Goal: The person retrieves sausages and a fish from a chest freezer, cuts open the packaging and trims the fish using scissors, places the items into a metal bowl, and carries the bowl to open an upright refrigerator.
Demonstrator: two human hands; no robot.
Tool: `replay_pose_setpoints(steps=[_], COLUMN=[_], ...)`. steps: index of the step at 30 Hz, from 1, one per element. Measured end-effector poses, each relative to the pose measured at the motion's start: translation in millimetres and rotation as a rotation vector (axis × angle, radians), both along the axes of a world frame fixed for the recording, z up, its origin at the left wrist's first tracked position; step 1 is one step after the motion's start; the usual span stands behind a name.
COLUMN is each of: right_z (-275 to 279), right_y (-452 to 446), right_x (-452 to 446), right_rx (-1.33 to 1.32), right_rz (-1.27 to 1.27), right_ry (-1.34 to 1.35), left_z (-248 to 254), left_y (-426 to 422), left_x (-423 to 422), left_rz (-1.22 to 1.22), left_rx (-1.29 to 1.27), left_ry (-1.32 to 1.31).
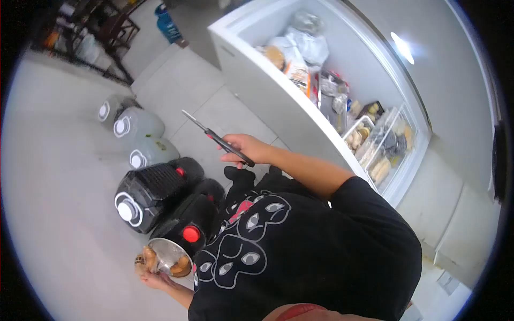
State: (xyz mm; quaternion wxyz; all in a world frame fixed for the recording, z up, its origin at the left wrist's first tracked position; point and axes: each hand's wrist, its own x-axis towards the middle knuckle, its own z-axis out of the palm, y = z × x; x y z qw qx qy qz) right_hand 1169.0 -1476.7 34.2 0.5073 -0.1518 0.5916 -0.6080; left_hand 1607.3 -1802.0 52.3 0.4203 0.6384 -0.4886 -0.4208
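My right hand (241, 150) is closed round the black handles of a pair of scissors (227, 147). Their blades point away, up and to the left, over the tiled floor. At lower left, my left hand (155, 280) grips a clear plastic bag (147, 259) with brown pieces in it. Right beside the bag is a round metal bowl (167, 247), close to my body and tilted towards me, with more brown pieces (181, 266) inside. Whether my left fingers also hold the bowl, I cannot tell.
An open chest freezer (278, 88) with bagged food and wire baskets stands on the right. Along the wall at left are dark jugs (152, 198) with white and red caps and pale jugs (142, 122). A blue gas cylinder (167, 24) stands farther off.
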Motion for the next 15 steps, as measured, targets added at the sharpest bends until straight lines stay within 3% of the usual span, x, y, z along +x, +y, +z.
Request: replay_pose_setpoints(steps=[5,7,11,13,15], right_z=[2.1,-12.9,-28.4,-42.4,-55.7], right_y=[136.2,196.5,317.3,360.0,387.4], right_x=[30.8,51.3,88.6,107.3,125.3], right_rx=[0.148,0.066,0.17,0.294,0.585], right_rz=[-0.453,-0.819,-1.32,-1.479,-1.498], right_ry=[0.264,0.364,0.396,0.562,0.607], left_z=[72.9,75.0,93.6,93.2,80.4], left_y=[36.6,40.2,123.0,177.0,221.3], left_x=[-116.6,-160.4,-287.3,-349.9,-408.8], left_rz=[-0.34,-0.613,-1.009,-1.201,-1.32], left_rx=[-0.131,-0.11,0.141,0.157,0.223], left_ry=[0.096,0.197,0.306,0.301,0.183])
